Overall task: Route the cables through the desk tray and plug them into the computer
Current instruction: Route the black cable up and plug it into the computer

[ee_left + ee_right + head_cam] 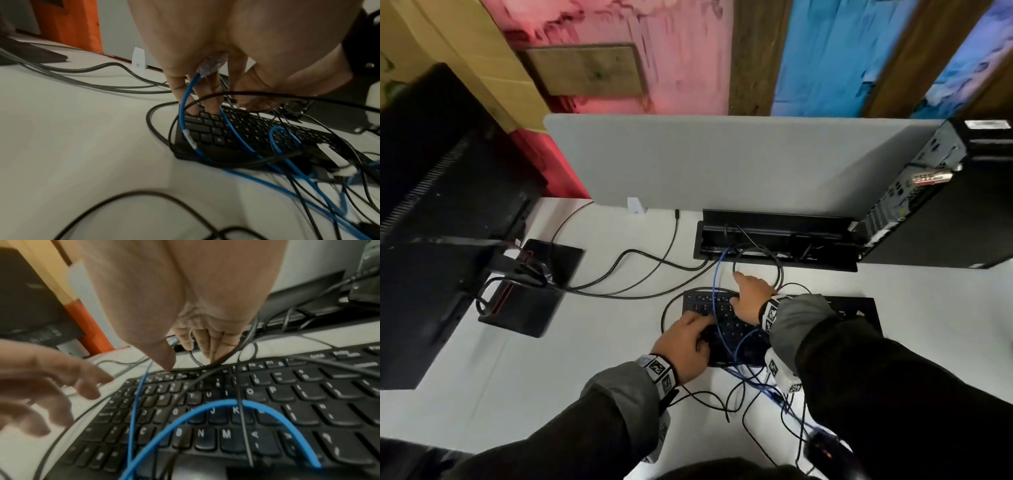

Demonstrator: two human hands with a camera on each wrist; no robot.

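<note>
Left hand [205,48] pinching blue cable [186,116], keyboard [236,129]

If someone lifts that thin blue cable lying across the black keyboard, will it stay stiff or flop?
The thin blue cable already arcs and loops over the black keyboard, so it probably flops. It is tangled with black cables, so lifting it may drag them.

Head view looks steeply down; both wrist views sit close, sharing the keyboard [722,329]
</note>
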